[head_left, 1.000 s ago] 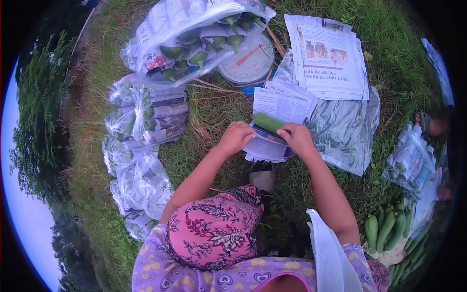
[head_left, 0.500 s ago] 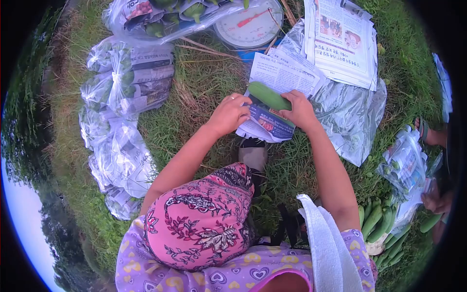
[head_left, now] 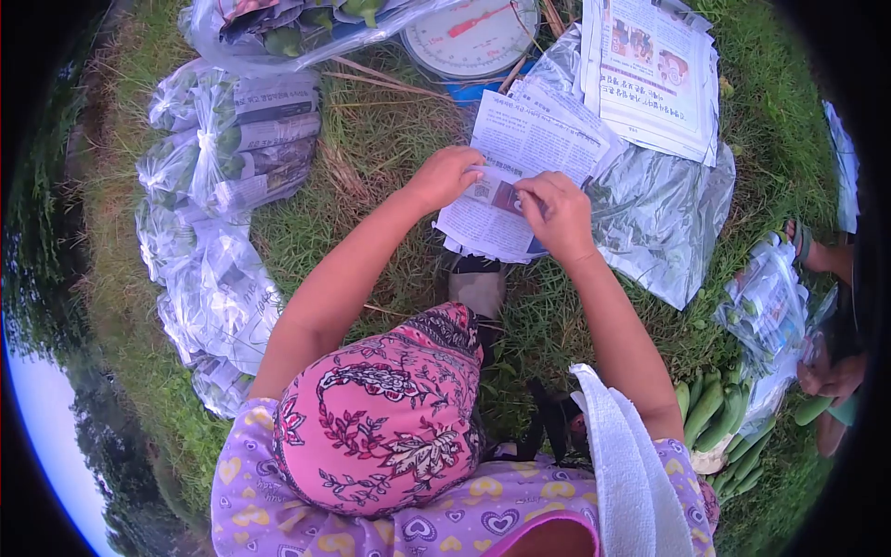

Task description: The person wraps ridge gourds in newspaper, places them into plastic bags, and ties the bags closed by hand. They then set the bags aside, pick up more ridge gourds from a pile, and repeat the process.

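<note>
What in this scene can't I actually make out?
- Head view: whatever lies beneath the newspaper between the left hand and right hand, covered by the paper.
- Head view: the top of the dial scale, cut off by the upper edge.
- Head view: another person's fingers, blurred near the dark right rim.

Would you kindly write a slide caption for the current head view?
Left hand and right hand hold printed white newspaper near a round white-faced dial scale.
</note>
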